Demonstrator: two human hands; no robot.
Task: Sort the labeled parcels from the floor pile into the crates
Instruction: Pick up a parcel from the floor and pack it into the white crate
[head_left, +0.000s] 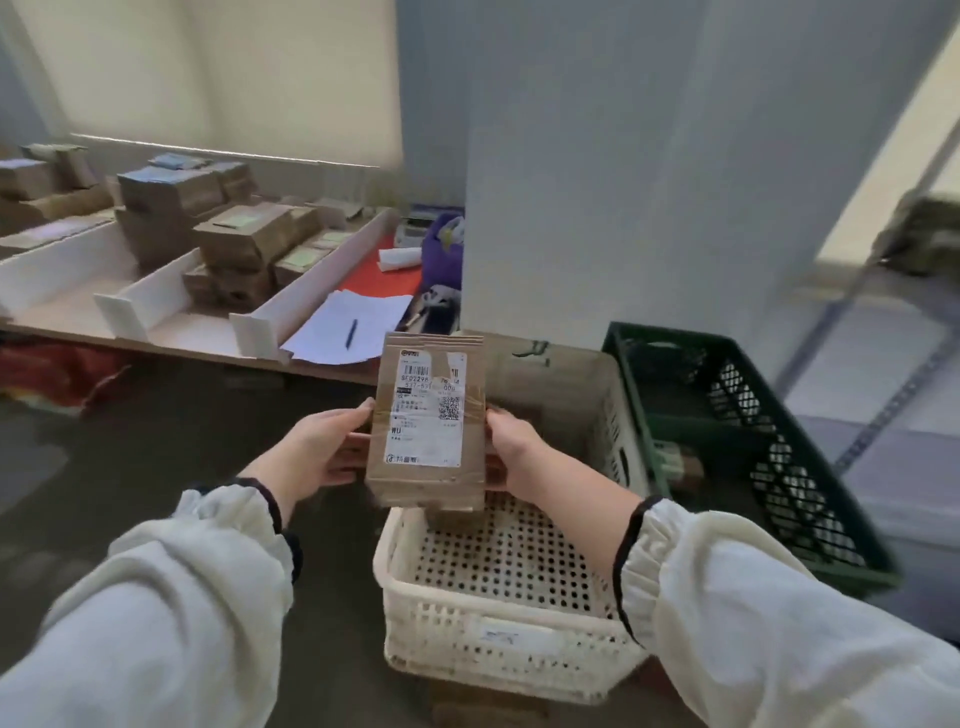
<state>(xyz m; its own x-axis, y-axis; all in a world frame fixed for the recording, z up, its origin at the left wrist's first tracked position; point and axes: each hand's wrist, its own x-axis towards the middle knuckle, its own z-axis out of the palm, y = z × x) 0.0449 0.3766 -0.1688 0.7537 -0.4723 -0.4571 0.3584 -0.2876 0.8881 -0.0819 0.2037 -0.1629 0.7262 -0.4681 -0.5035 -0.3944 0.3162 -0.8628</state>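
Note:
A brown cardboard parcel (428, 447) with a white shipping label facing me is held upright between both hands, above the far-left part of a white perforated crate (498, 639). My left hand (322, 447) grips its left side and my right hand (514, 452) grips its right side. Under the parcel another brown parcel shows inside the white crate. A dark green crate (810, 493) stands to the right, with small items in its bottom.
A low table (171, 338) at the left carries white dividers, stacks of brown parcels (228, 234), papers with a pen (350, 332) and a red surface. A wide white pillar (649, 182) rises behind the crates. A metal shelf frame stands at the right. The floor is dark.

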